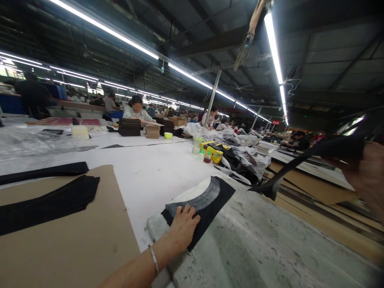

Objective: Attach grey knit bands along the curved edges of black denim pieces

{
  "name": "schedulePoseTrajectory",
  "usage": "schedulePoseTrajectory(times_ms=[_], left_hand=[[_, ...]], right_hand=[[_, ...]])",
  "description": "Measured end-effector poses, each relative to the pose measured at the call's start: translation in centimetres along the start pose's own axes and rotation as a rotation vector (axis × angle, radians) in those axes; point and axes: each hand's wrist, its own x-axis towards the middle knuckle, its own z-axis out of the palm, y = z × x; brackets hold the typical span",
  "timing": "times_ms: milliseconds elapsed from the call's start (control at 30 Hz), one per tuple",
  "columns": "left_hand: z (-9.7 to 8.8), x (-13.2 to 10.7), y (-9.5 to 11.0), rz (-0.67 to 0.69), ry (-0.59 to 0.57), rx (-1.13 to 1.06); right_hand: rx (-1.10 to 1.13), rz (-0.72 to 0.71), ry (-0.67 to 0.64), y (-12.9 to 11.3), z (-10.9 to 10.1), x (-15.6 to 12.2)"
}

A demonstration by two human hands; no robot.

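My left hand (183, 226) lies flat, fingers stretched, on a curved black fabric piece (207, 204) with a grey smeared inner edge. The piece rests on a stained grey-white board (258, 248) in front of me. My right hand (367, 176), blurred at the right edge, is closed round the handle of a long black brush-like tool (300, 162). The tool's dark tip (265, 188) hovers just right of the fabric piece, above the board.
Brown cardboard (99, 236) at the left carries stacked curved black pieces (48, 204). Bottles and a yellow container (210, 154) stand behind on the white table, beside plastic bags (246, 158). Cardboard sheets (318, 192) lie at right. Other workers (136, 110) sit at far tables.
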Motion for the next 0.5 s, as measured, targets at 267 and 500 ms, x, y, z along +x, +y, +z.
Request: schedulePoseTrajectory(times_ms=[267, 500], left_hand=[[-8.0, -4.3, 0.7, -0.275, 0.288, -0.718], [-18.9, -12.5, 1.2, -0.516, 0.56, -0.662]], right_hand=[[0.213, 0.347, -0.778, -8.3, 7.9, -12.0], [0.313, 0.209, -1.435, -15.8, 15.8, -27.2]])
